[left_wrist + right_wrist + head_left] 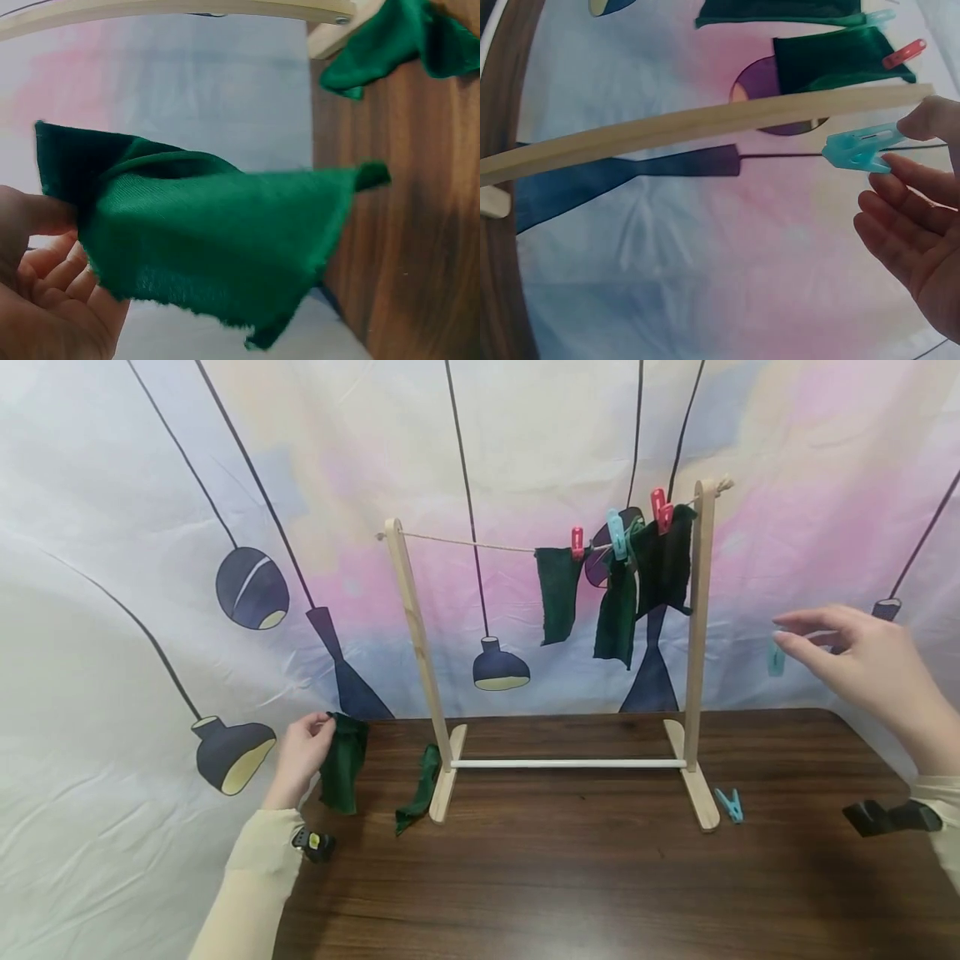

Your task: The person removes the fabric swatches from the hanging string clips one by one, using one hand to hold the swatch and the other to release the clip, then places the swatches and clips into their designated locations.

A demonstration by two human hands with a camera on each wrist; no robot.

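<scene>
While L hand point(302, 753) pinches green cloth point(345, 770) left of wooden clothesline rack point(702, 635), R hand point(873, 664) pinches lt-blue clothespin point(847, 154) at right. Both grips are nearly closed.

The rope point(442, 539) is free at left; 1 post point(701, 627) separates right grip point(866, 656) from cloths point(558, 597).

There are five green cloth pieces point(343, 764), three light-blue clothespins point(776, 659), two red clothespins point(577, 542), one wooden clothesline frame point(701, 635) and one table point(540, 877).

Soft glare lights the tabletop point(577, 877), while the 2 wrist views look dimmer.
</scene>
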